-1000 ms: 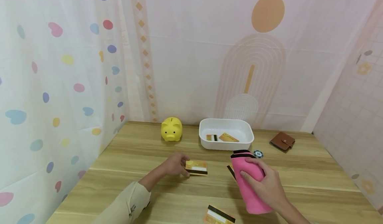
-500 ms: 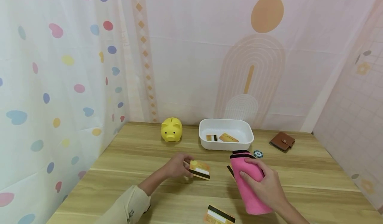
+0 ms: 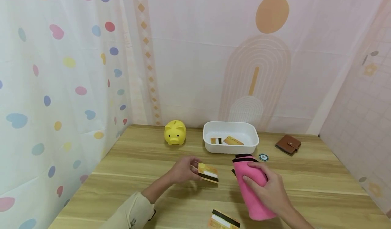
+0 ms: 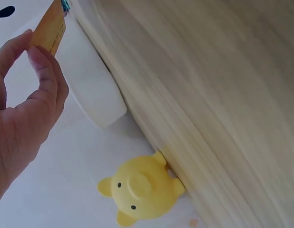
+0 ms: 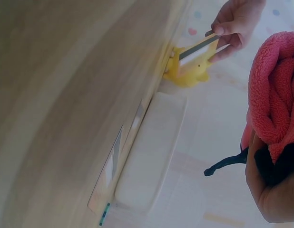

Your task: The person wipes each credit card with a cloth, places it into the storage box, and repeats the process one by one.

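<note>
My left hand (image 3: 184, 170) pinches a gold bank card (image 3: 209, 173) by its left edge, stripe side showing in the head view. In the left wrist view, thumb and fingertips grip the card's (image 4: 49, 29) lower end, clear of the wood. On the right, my right hand (image 3: 273, 190) grips a rolled pink towel (image 3: 251, 188) with black trim; its fluffy rolled end fills the edge of the right wrist view. A second card (image 3: 233, 172) is mostly hidden behind the towel. Another card (image 3: 224, 219) lies stripe side up near the front edge of the picture.
At the back of the wooden table (image 3: 146, 174) stands a white tray (image 3: 231, 148) with two cards inside. A yellow piggy bank (image 3: 175, 133) stands left of it. To its right are a poker chip (image 3: 263, 157) and a brown wallet (image 3: 288, 144).
My left hand has lifted the card off the table and moved it slightly to the right, tilting it. My right hand and the towel have shifted slightly left.
</note>
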`<state>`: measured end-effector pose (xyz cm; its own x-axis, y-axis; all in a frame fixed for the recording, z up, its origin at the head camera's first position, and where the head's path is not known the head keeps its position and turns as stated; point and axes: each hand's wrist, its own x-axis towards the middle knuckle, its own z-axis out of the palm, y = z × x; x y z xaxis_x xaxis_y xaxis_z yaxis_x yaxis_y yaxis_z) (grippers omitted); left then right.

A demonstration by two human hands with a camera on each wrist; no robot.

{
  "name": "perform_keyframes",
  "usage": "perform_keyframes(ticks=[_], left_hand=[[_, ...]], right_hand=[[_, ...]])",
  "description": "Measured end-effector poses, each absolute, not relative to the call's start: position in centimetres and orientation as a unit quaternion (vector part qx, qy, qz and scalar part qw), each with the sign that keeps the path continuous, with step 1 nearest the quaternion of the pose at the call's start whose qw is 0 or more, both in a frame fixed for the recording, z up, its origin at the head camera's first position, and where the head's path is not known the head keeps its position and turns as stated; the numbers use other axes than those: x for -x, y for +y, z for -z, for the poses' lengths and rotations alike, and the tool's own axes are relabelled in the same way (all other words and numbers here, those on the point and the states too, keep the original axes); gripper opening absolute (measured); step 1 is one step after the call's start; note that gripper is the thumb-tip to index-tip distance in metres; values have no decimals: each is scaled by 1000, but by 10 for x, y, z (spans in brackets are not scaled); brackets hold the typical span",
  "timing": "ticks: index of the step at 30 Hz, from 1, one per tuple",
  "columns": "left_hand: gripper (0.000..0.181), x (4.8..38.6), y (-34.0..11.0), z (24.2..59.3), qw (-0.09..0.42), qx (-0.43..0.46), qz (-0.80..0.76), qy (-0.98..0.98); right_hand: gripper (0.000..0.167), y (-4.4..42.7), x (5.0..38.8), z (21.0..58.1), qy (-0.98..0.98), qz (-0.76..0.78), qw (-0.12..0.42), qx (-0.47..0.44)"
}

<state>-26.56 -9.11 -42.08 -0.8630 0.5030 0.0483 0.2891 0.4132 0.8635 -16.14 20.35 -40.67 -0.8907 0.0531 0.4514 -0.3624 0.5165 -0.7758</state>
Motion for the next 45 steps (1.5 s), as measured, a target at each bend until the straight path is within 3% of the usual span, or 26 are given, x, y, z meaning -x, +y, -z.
perform_keyframes(ticks=[23, 45], left_hand=[[57, 234, -56, 411, 58, -275, -515, 809], [61, 219, -32, 402, 39, -322, -556, 765]], right_hand=[[37, 193, 155, 406, -834, -495, 215, -113], [38, 179, 156, 405, -833, -494, 201, -146]])
